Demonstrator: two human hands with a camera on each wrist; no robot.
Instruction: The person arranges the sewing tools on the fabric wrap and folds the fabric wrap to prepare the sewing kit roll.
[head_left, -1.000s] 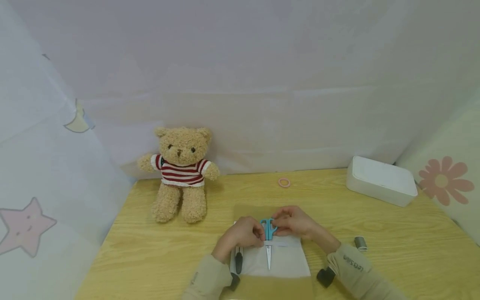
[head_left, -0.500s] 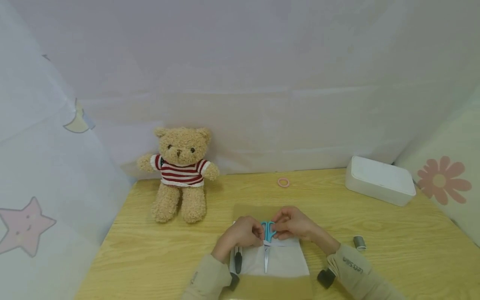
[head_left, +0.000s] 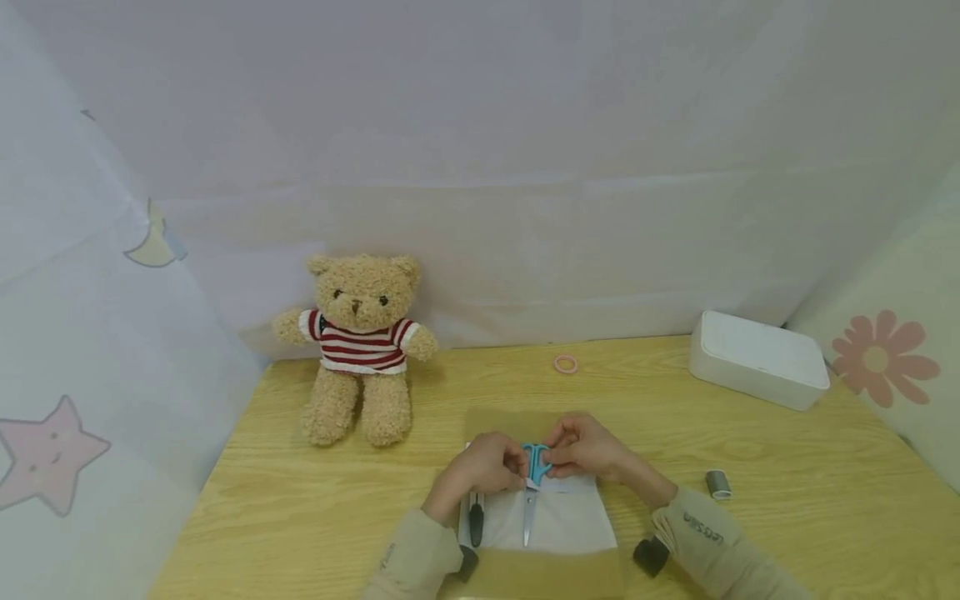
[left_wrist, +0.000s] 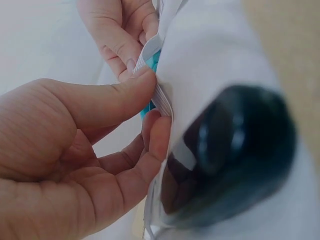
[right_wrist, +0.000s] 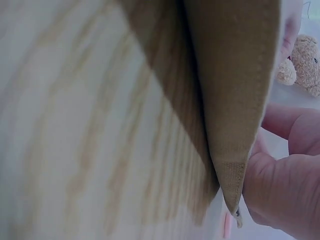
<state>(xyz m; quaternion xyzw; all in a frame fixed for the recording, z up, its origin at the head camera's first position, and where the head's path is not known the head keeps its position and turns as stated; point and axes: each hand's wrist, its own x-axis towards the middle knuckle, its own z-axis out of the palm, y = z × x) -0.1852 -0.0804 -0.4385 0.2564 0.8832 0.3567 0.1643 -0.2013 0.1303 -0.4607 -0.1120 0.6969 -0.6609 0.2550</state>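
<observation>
Scissors (head_left: 536,463) with blue handles lie over a white cloth (head_left: 562,525), blades pointing toward me and passing under a white elastic band (left_wrist: 162,100). My left hand (head_left: 491,463) pinches that band between thumb and fingers, just left of the scissors. My right hand (head_left: 588,450) holds the scissors' right handle loop. In the right wrist view, the right hand (right_wrist: 290,185) is beside the edge of a brown fabric panel (right_wrist: 235,90); the scissors are hidden there. A dark-handled tool (head_left: 476,523) lies on the cloth near my left wrist, blurred large in the left wrist view.
A teddy bear (head_left: 360,350) in a striped shirt sits at the back left of the wooden table (head_left: 300,517). Behind my hands lies a pink ring (head_left: 566,364). A grey thread spool (head_left: 717,484) stands right of my right forearm, and a white box (head_left: 757,360) is at the back right.
The scissors have slid slightly toward me, and their tip has swung a little left. Both hands have stayed almost in place.
</observation>
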